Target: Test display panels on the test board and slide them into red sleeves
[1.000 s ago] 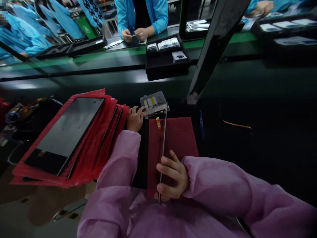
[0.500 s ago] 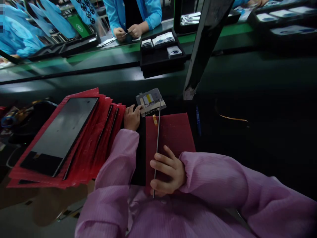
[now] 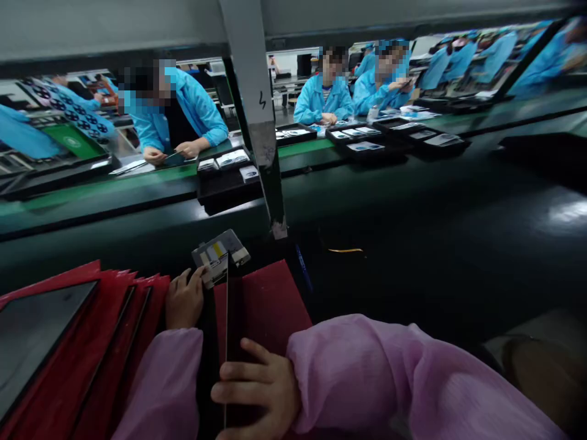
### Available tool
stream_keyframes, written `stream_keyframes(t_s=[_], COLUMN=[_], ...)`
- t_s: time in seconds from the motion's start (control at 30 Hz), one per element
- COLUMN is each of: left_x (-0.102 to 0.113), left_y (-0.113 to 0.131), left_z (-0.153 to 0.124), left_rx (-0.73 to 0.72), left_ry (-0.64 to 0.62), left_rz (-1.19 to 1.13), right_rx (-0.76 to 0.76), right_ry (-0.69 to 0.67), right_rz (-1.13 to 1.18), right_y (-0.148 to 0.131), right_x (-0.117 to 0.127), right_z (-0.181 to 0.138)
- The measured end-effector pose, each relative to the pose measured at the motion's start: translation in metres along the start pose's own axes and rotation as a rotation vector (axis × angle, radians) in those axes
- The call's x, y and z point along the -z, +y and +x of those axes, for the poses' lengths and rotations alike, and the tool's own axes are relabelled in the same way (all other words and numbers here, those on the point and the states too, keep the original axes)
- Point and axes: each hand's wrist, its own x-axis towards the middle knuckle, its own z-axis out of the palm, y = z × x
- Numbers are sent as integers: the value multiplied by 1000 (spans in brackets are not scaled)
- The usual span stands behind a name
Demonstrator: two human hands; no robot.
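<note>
My right hand [image 3: 259,391] is wrapped round the near end of a thin dark panel [image 3: 227,318] held on edge, over a red sleeve [image 3: 268,302] on the bench. My left hand [image 3: 184,300] grips the panel's far end, fingers curled, thumb next to a small grey board with a yellow label [image 3: 219,253]. Both arms wear pink sleeves.
A stack of red sleeves with dark panels [image 3: 55,342] lies at my left. A grey post [image 3: 257,116] rises beyond the board. Across the green conveyor [image 3: 92,195], people in blue coats work at black trays [image 3: 227,174]. A blue pen [image 3: 300,266] lies right of the red sleeve.
The camera has tilted up, showing the workers opposite. My hands keep their hold on the panel; it sits lower in view.
</note>
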Motion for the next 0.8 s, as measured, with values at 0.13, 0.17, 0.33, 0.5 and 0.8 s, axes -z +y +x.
stream_keyframes(t_s=[0.13, 0.17, 0.33, 0.5, 0.8], left_x=[-5, -6, -7, -3, -3], left_y=[-5, -6, -6, -3, -3], left_z=[0, 0, -1, -2, -1], left_rx=[-32, -34, -51, -34, -40], left_ry=[2, 3, 1, 18, 7], left_rz=[94, 107, 121, 125, 119], right_rx=[9, 9, -4, 4, -6], right_ry=[-7, 2, 19, -6, -9], right_rz=[-12, -16, -22, -8, -4], right_y=[1, 2, 0, 0, 0], right_x=[1, 0, -4, -3, -4], right_z=[0, 0, -4, -6, -7])
